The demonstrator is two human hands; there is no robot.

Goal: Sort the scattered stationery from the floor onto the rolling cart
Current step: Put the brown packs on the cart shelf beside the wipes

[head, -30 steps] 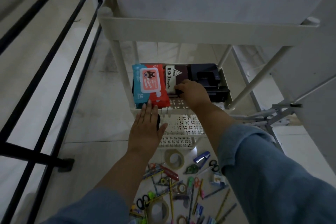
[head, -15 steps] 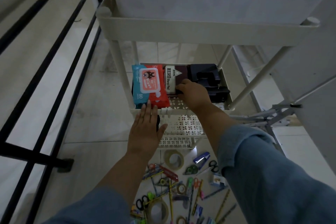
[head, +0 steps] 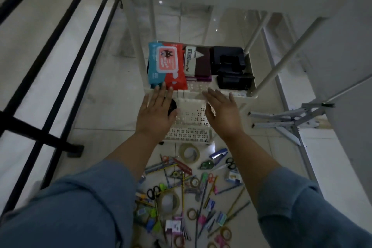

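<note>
1. A black railing [head: 50, 62] runs along the far left above the pale tiled floor [head: 104, 94].
2. The white cart [head: 201, 94] stands at top centre. Its middle shelf holds a row of things, and a perforated lower shelf [head: 189, 119] shows beneath.
3. At the left end of the middle shelf a red and blue pack of wipes [head: 167, 66] lies flat, label up.
4. The left hand [head: 156, 112] reaches out flat, fingers straight, holding nothing. Its fingertips lie at the shelf's front rim just below the pack of wipes; whether they touch the pack cannot be told. A dark round thing [head: 172, 107] shows beside the thumb, too dim to identify.
5. Just right of the wipes sits a stamp pad box [head: 196, 62], also flat on the shelf.
6. The stationery [head: 191, 187] lies scattered on the floor in front of the cart, between the two blue sleeves. It includes pens, pencils and small tapes, with a tape roll [head: 189, 153], a blue stapler [head: 219, 154] and black scissors [head: 230, 162] nearest the cart.
7. The right hand [head: 222, 110] is open too, fingers straight and slightly spread, empty, over the front rim of the middle shelf.
8. A black desk tool [head: 231, 66] fills the right end of the shelf, beside the stamp pad box.
9. A grey folding metal frame [head: 281, 119] lies on the floor at the right.
</note>
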